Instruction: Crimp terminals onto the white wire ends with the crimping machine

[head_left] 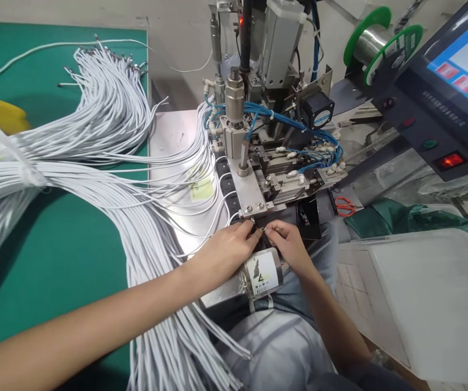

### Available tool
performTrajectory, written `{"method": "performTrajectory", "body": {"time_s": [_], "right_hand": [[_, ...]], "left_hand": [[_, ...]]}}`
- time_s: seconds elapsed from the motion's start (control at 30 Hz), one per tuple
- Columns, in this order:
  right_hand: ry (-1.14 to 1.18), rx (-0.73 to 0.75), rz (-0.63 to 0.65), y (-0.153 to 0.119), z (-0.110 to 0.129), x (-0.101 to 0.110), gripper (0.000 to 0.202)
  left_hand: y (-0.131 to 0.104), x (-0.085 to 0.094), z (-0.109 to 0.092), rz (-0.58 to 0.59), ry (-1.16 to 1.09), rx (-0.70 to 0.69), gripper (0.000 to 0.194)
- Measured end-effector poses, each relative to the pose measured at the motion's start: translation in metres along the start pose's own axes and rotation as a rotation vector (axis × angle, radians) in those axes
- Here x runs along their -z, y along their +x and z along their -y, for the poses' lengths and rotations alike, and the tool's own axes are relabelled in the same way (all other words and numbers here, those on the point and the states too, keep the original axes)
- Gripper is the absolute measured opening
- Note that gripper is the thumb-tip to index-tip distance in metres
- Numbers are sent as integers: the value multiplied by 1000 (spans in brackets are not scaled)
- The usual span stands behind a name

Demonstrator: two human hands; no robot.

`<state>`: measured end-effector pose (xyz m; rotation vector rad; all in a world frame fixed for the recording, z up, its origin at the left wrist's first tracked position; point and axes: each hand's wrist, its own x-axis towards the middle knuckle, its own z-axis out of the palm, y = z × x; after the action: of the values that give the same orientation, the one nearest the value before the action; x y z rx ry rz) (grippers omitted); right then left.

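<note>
My left hand reaches in over the metal base plate, its thumb and fingers pinched together at the front edge of a machine's fixture. Opposite it, my right hand is closed in a pinch as well. The fingertips of both hands almost meet around a tiny shiny piece, too small to name. Several white cables curve across the plate into the side of the fixture, close to my left hand. Just below the hands sits a container with a white label.
Thick bundles of white cables lie on the green table at left. A solder wire spool and a control screen stand at upper right. Red-handled scissors and a pale plastic bin are at right.
</note>
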<state>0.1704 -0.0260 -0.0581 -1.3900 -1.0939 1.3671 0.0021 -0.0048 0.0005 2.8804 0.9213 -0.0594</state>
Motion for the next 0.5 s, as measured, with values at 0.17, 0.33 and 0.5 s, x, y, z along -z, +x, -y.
{"method": "performTrajectory", "body": {"time_s": [0.17,0.33,0.5], "right_hand": [[6,-18,67,7,5,4,13],[32,-80,106,10,12,6,12],[46,-81,49,7,10,3,14]], "left_hand": [[0,2,0,12,39,-20,39],[1,6,-1,52,108,-47,40],[2,9,-4,70,142,-43,38]]}}
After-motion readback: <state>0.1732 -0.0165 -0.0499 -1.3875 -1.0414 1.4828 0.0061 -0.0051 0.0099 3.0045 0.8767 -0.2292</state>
